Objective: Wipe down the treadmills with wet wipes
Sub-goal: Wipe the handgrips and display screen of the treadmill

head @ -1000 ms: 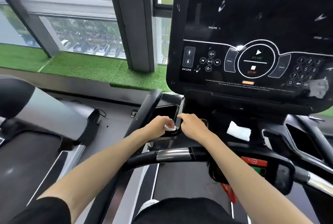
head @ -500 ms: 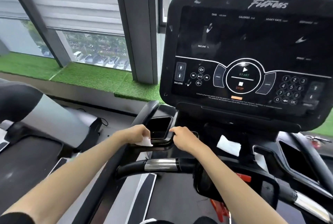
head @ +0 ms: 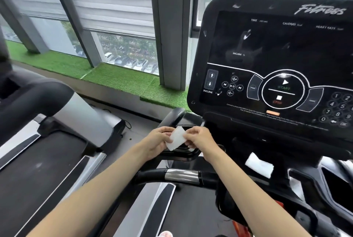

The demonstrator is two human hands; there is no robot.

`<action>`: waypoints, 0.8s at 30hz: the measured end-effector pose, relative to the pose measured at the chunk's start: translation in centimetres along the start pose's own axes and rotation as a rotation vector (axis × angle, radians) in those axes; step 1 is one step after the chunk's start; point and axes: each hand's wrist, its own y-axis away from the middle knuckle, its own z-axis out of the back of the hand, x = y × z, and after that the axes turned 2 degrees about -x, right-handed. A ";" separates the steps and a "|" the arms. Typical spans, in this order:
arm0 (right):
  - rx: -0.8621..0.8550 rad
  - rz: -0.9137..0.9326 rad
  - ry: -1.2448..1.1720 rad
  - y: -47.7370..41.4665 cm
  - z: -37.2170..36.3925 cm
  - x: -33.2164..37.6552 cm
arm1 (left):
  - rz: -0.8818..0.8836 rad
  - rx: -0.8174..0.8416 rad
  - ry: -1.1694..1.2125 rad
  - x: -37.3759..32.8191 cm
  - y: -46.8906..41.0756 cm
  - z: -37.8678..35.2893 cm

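Note:
A white wet wipe (head: 176, 138) is held flat between my two hands above the left cup-holder tray (head: 181, 155) of the black treadmill. My left hand (head: 157, 142) pinches its left edge and my right hand (head: 200, 140) pinches its right edge. The treadmill's big black console (head: 277, 68) with its control panel rises just behind and to the right of my hands. A second white wipe (head: 259, 167) lies on the ledge below the console.
The handlebar (head: 181, 176) with a silver sensor grip crosses below my wrists. A neighbouring treadmill (head: 47, 141) stands to the left. Green artificial turf (head: 114, 80) runs along the window sill, with a grey pillar (head: 172, 26) behind.
My left hand had the wipe pressed on the tray's edge while my right rested on the rim. Now both hands have lifted it and hold it spread between them. The view has shifted left.

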 end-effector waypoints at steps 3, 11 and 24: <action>-0.062 -0.068 -0.091 -0.3 -0.1 -0.2 | 0.023 -0.069 0.153 0.2 0.2 0.5; -0.001 -0.172 -0.214 -0.5 -1.6 -0.5 | 0.087 -0.248 0.105 1.8 0.2 1.3; 0.105 -0.172 -0.120 -0.8 -1.4 -0.7 | -0.979 -0.114 -1.289 4.0 -0.6 3.0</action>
